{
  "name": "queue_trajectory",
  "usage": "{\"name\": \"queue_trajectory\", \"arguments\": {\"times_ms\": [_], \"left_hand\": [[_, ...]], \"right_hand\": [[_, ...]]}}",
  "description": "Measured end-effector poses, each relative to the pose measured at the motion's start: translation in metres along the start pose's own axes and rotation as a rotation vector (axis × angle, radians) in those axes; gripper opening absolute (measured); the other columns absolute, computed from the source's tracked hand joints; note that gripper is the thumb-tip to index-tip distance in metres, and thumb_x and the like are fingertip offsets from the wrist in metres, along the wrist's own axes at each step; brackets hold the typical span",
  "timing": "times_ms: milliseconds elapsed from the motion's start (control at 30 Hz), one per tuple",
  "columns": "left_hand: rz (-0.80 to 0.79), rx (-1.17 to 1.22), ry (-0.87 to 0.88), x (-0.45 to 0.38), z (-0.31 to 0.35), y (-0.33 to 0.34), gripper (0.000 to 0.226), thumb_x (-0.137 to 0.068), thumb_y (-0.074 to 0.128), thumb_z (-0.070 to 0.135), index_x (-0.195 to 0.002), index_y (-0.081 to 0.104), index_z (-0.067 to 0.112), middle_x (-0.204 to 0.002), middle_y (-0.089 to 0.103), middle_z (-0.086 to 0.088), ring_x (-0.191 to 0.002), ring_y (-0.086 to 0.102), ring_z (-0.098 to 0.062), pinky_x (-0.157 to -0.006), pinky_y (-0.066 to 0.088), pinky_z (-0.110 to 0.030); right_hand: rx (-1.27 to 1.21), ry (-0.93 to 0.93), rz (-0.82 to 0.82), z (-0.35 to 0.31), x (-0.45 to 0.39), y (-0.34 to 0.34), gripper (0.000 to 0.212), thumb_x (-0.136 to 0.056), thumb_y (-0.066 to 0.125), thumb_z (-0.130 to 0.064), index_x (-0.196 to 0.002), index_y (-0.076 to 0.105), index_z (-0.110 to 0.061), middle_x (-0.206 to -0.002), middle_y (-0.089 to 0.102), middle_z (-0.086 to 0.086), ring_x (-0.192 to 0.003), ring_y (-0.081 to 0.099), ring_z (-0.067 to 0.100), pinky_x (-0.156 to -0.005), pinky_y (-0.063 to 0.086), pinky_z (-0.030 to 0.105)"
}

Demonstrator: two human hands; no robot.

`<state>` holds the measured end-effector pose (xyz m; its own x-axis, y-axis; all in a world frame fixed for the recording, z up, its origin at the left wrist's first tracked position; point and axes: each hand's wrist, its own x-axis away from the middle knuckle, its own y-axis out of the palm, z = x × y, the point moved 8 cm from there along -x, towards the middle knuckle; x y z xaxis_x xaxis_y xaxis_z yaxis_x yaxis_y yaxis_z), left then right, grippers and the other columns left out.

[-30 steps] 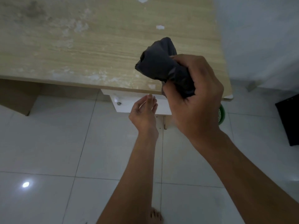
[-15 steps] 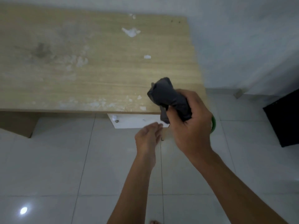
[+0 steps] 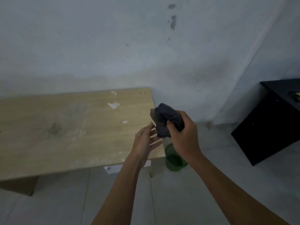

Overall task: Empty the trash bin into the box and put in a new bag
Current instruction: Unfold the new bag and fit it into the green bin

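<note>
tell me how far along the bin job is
Done, it seems: the green bin on the floor looks empty and unlined. In hand: the right hand grips a balled dark bag, the open left hand beside it. Left: unfolding the bag and lining the bin.

Counts at this moment — two hands: left hand (image 3: 146, 140), right hand (image 3: 184, 135). One crumpled dark bag (image 3: 165, 120). One green bin (image 3: 174, 159), on the floor by the desk's right front corner. One wooden desk (image 3: 65, 130). One black box (image 3: 272, 127) — far right.
</note>
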<state>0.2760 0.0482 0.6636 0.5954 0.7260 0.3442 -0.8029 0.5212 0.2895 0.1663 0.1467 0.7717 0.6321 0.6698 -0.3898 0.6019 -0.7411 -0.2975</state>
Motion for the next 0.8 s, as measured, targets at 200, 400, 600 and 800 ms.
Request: {"name": "queue_trajectory", "arguments": {"times_ms": [200,400,600,800], "left_hand": [[-0.123,0.061,0.031,-0.028,0.042,0.122,0.045,-0.103,0.049,0.047,-0.132,0.065,0.018,-0.128,0.071,-0.010,-0.117,0.068,-0.029,-0.104,0.051,-0.054],[-0.044,0.050,0.098,-0.060,0.070,0.198,0.041,-0.099,0.062,0.035,-0.130,0.064,0.008,-0.120,0.074,-0.015,-0.112,0.071,-0.030,-0.093,0.058,-0.043],[0.151,-0.008,0.254,-0.091,0.102,0.238,0.055,-0.085,0.078,0.038,-0.130,0.056,0.016,-0.118,0.073,-0.010,-0.101,0.075,-0.025,-0.088,0.061,-0.051],[0.149,0.010,0.330,-0.115,0.116,0.269,0.075,-0.077,0.071,0.067,-0.132,0.045,0.024,-0.123,0.068,-0.008,-0.106,0.072,-0.023,-0.091,0.060,-0.050]], "right_hand": [[-0.181,0.177,0.001,0.018,-0.063,-0.097,0.009,-0.097,0.062,-0.006,-0.102,0.066,-0.013,-0.091,0.069,0.003,-0.080,0.066,0.012,-0.066,0.054,0.021],[-0.299,0.314,-0.027,0.058,-0.127,-0.172,0.024,-0.100,0.063,-0.017,-0.122,0.057,-0.021,-0.108,0.069,-0.001,-0.087,0.071,0.002,-0.071,0.059,0.020],[-0.010,0.234,0.166,0.086,-0.178,-0.215,0.041,-0.089,0.072,-0.015,-0.115,0.043,-0.030,-0.113,0.057,-0.003,-0.099,0.062,0.007,-0.079,0.061,0.037],[0.103,0.028,-0.077,0.084,-0.203,-0.192,0.043,-0.084,0.075,-0.046,-0.121,0.062,-0.030,-0.120,0.054,-0.012,-0.108,0.057,-0.001,-0.082,0.054,0.018]]}}
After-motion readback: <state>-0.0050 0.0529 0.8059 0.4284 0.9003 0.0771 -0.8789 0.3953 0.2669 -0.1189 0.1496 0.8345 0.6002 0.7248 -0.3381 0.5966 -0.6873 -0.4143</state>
